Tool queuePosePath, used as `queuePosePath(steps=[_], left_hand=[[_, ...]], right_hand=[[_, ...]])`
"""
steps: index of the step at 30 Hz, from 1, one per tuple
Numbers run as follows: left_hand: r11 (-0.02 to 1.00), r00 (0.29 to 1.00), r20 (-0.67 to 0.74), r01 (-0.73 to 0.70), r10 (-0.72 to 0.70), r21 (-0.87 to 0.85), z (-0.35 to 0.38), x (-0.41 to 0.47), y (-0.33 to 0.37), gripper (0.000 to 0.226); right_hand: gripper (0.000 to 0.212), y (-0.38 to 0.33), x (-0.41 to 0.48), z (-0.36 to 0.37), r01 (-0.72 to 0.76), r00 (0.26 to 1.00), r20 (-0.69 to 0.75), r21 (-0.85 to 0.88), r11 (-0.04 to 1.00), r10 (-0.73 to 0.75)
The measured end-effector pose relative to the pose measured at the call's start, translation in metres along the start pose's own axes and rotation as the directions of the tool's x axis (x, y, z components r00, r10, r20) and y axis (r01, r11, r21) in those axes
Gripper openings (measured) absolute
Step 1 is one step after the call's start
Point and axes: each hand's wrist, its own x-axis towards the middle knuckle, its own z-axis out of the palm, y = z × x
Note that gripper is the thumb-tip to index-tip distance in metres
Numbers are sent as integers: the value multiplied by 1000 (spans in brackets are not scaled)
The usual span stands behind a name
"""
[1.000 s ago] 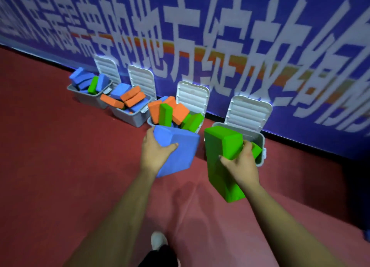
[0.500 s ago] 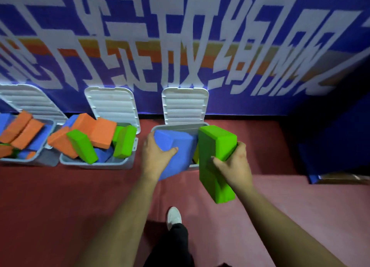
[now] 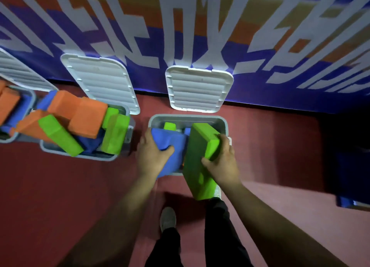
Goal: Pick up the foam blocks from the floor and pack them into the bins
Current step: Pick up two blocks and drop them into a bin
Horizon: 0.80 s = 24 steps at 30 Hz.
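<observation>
Left hand (image 3: 153,158) gripping the blue foam block (image 3: 170,146), right hand (image 3: 222,162) clamped on the green foam block (image 3: 200,158), both over the grey bin (image 3: 224,124). I'd drop blue in flat first, then stand the green one beside it so nothing wedges on the rim.

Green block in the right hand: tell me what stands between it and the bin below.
No lid: the lid leans open against the wall. Inside the bin, a small green block and some blue foam already lie. The blue block in the left hand covers the bin's left half.
</observation>
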Motion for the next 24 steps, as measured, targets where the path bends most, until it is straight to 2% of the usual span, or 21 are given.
queuePosePath(steps=[3,6,9,11,13,16,18,21,24], left_hand=[[995,997,75,2,-10,104,62,49,-13,94],[978,997,47,-75,67,194,125,90,-34,87],[963,996,86,-57,35,262,175,115,-60,78],[960,994,113,-33,2,280,205,122,-80,78],[971,987,160,-26,-13,238,232,125,-94,80],[990,972,236,-28,-6,138,267,119,-105,65],[995,968,247,14,-39,104,280,112,-114,67],[977,927,317,168,-201,129,260,102,-108,80],[969,934,257,230,-246,92,214,96,-90,62]], right_hand=[[90,32,70,43,-6,999,41,9,1000,6],[83,65,130,87,-15,998,59,22,1000,14],[79,97,175,123,-43,992,118,63,997,36],[71,119,197,145,-100,972,219,70,992,83],[57,142,213,165,-125,939,323,-7,992,120],[46,173,227,178,-76,892,426,-181,980,148],[50,182,234,172,-56,882,444,-232,971,157],[55,171,239,148,2,890,435,-294,956,132],[63,131,234,114,123,893,448,-348,929,49]])
